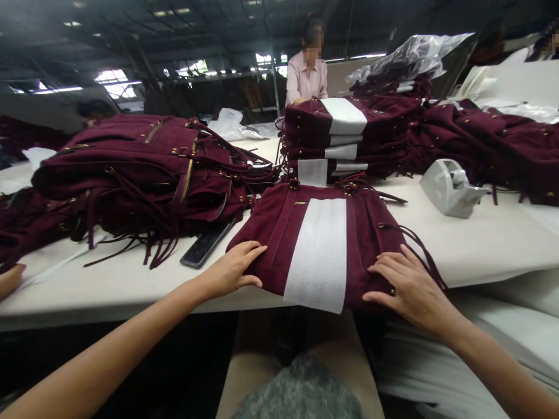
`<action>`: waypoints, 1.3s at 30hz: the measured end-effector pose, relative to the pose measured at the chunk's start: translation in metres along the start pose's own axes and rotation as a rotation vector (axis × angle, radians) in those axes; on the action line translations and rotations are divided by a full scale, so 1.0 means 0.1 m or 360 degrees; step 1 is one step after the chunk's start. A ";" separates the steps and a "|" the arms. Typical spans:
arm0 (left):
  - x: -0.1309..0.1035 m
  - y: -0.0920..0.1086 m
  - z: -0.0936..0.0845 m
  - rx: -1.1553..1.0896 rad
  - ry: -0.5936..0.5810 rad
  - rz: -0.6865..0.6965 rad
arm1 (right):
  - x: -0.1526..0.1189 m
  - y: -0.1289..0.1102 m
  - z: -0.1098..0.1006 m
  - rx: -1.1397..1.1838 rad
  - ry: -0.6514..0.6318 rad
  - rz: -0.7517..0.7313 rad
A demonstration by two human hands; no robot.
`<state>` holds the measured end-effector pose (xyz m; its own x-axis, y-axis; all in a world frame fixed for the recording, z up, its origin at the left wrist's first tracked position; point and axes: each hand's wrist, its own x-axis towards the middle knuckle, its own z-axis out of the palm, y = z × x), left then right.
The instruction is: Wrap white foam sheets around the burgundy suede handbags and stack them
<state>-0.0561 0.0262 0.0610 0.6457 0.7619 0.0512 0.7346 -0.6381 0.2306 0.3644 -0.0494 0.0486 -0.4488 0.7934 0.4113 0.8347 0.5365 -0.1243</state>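
A burgundy handbag (271,244) lies flat at the table's front edge, directly in front of me. Around its middle runs a wide white paper band (321,250), whose lower end hangs over the bag's near edge. My left hand (236,266) touches the bag's left side, thumb and fingers apart. On the lower right side rests my right hand (404,285), fingers spread over the fabric. Neither hand grips anything. Thin burgundy straps (421,250) trail off the bag's right side.
Behind the bag stands a stack of banded burgundy bags (305,125); another pile (131,157) is at left. A black phone (207,244) lies beside that pile. A grey tape dispenser (449,189) sits at right. Another person's hand (11,280) shows far left; a person (308,75) stands behind.
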 end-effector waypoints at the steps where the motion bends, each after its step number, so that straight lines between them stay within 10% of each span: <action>1: -0.03 -0.02 0.00 -0.0008 0.0020 0.0038 | -0.02 0.00 0.00 -0.0005 -0.0025 -0.0032; 17: -0.07 -0.03 0.15 0.0265 0.0179 0.0307 | -0.12 -0.25 0.13 -0.0304 -0.0164 -0.0132; 24: -0.03 0.28 -0.63 -0.0131 -0.0094 0.0186 | -0.09 -0.10 -0.26 0.0086 -0.0206 0.0197; 28: 0.46 0.29 -0.93 -0.0352 -0.0122 0.0009 | 0.12 0.16 -0.53 0.0229 -0.0141 0.0464; 33: 1.14 0.20 -0.63 -0.0056 -0.0020 -0.0137 | 0.49 0.38 -0.28 -0.0084 -0.0092 0.0616; 39: 1.02 0.22 -0.47 0.0162 0.0115 -0.0074 | 0.52 0.27 -0.19 -0.0256 -0.0009 0.0548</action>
<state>0.0161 0.0956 0.1165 0.5967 0.7944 0.1136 0.7829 -0.6073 0.1349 0.3700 0.0011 0.0843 -0.1349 0.9212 0.3650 0.9761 0.1869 -0.1110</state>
